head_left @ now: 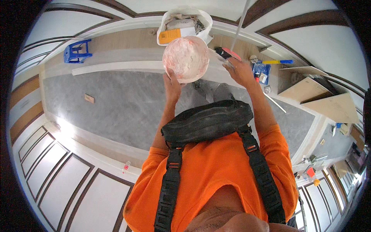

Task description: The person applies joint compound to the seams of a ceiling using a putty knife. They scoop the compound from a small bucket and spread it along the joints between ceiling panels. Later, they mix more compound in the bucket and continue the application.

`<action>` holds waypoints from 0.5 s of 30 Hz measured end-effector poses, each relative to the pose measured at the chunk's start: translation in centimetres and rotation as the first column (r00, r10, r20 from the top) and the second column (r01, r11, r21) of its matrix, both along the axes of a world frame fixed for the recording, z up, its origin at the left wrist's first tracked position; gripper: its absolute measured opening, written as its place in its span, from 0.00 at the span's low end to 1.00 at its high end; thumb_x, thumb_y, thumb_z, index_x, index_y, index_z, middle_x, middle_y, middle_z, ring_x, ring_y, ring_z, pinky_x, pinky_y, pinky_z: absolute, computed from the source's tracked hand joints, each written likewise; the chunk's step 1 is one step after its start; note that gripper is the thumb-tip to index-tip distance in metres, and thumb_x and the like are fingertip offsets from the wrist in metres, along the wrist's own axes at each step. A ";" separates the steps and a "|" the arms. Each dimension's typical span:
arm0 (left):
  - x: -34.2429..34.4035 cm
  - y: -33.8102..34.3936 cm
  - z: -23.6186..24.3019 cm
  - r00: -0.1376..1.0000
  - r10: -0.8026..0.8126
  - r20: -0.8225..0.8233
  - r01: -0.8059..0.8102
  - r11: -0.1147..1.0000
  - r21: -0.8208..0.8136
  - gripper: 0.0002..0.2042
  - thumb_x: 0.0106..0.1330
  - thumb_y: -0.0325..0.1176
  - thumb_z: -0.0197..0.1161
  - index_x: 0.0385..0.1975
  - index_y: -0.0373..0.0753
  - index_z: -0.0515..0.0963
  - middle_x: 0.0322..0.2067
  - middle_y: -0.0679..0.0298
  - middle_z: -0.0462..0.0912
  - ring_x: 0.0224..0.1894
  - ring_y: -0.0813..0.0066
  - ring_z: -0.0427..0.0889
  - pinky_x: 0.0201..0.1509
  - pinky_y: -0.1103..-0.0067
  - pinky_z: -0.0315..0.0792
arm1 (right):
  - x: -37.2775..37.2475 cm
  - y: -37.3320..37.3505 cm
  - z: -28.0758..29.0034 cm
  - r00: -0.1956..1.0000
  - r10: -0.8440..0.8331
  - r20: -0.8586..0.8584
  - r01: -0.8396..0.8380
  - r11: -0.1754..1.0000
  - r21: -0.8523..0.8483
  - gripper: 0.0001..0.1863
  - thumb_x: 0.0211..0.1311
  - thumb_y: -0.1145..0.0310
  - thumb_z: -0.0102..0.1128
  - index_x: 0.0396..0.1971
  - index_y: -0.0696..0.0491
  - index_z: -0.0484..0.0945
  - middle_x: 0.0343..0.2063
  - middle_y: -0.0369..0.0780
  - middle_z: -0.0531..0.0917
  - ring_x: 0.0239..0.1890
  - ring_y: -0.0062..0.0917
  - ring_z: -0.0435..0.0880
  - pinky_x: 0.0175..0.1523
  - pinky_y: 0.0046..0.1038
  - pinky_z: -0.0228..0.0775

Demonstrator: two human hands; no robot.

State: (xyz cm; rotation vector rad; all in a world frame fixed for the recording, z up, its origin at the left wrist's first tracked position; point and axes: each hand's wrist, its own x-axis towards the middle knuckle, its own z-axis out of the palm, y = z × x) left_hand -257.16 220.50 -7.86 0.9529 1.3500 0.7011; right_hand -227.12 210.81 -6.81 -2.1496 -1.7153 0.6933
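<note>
My left hand [172, 86] is closed on the near-left rim of a round bowl [186, 58], holding it tilted so its inside shows. White and pinkish residue coats the bowl's inner wall. On the right, my right hand [240, 72] has its fingers bent around a thin, greyish flat-bladed scraper [218, 56] whose end is close to the bowl's right rim. The scraper's handle is hidden in the hand. Just beyond the bowl stands an open white sack [210, 21] with an orange-and-white label and greyish contents.
A blue plastic stool [78, 52] stands at the far left. Right of my right hand lie a tool with a yellow-and-blue handle [278, 62] and a blue packet [262, 73]. Loose boards [309, 88] lean at the right. A small block [89, 98] lies on the grey floor [116, 112].
</note>
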 end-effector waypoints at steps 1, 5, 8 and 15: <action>-1.0 1.8 -0.6 0.999 -0.013 -0.037 0.016 0.998 0.065 0.29 0.83 0.53 0.44 0.59 0.26 0.65 0.56 0.43 0.77 0.59 0.52 0.81 0.58 0.62 0.81 | -0.3 2.0 0.3 0.999 0.013 0.032 -0.013 1.000 0.005 0.20 0.74 0.48 0.57 0.50 0.49 0.78 0.36 0.49 0.88 0.42 0.50 0.88 0.46 0.52 0.78; -2.7 6.6 0.6 0.943 -0.086 -0.322 0.142 0.978 0.154 0.28 0.84 0.51 0.42 0.57 0.24 0.68 0.54 0.41 0.78 0.60 0.53 0.78 0.64 0.64 0.71 | -1.3 9.4 1.9 0.982 0.121 0.144 -0.113 0.992 -0.058 0.20 0.75 0.47 0.54 0.49 0.50 0.78 0.41 0.48 0.88 0.44 0.50 0.87 0.47 0.52 0.78; -2.2 9.3 1.6 0.957 -0.036 -0.288 0.082 0.986 0.148 0.28 0.84 0.50 0.42 0.61 0.24 0.69 0.56 0.42 0.77 0.61 0.54 0.76 0.66 0.63 0.69 | -0.8 13.3 1.1 0.958 0.205 0.201 -0.198 0.979 -0.055 0.21 0.75 0.48 0.55 0.51 0.50 0.77 0.40 0.49 0.88 0.44 0.51 0.87 0.47 0.53 0.78; 0.8 17.3 -2.6 0.914 0.374 0.159 -0.399 0.901 0.172 0.26 0.82 0.48 0.48 0.63 0.28 0.71 0.60 0.52 0.76 0.62 0.60 0.76 0.67 0.68 0.69 | -0.8 21.5 -1.3 0.959 0.250 0.136 -0.221 0.955 -0.197 0.23 0.74 0.47 0.54 0.45 0.54 0.80 0.35 0.53 0.87 0.41 0.54 0.87 0.48 0.53 0.77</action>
